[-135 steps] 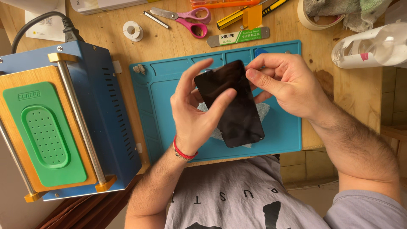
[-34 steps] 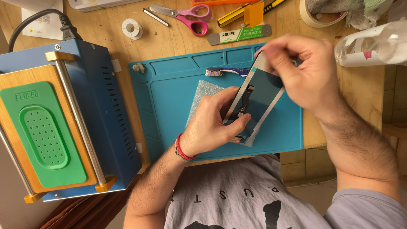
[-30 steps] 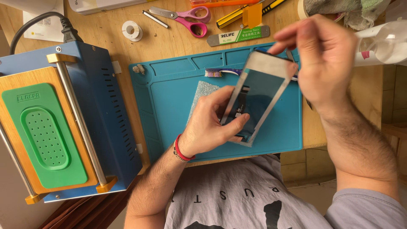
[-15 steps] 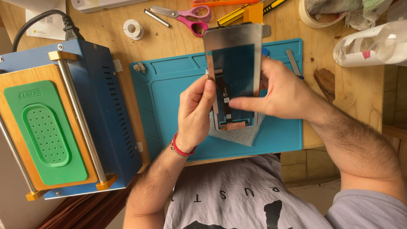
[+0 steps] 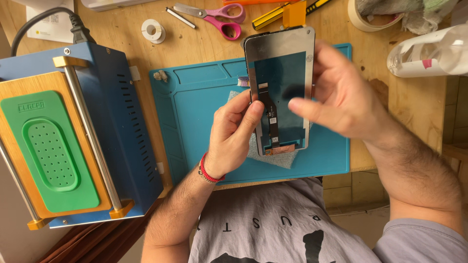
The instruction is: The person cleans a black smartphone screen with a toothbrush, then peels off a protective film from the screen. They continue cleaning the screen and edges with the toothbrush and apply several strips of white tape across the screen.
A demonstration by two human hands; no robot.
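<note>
Your left hand (image 5: 234,134) grips a phone screen panel (image 5: 282,87) by its left edge, upright above the blue mat (image 5: 195,107) — back side and ribbon cable (image 5: 270,117) facing you. Your right hand (image 5: 341,95) hovers open beside it. Thin, stiff, likely fragile — hold by the edges.

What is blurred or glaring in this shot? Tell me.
Head view: the right hand is smeared by motion blur; the left hand and phone screen stay sharp; the screen's glossy back mirrors the blue mat; soft warm light, faint shadows.
</note>
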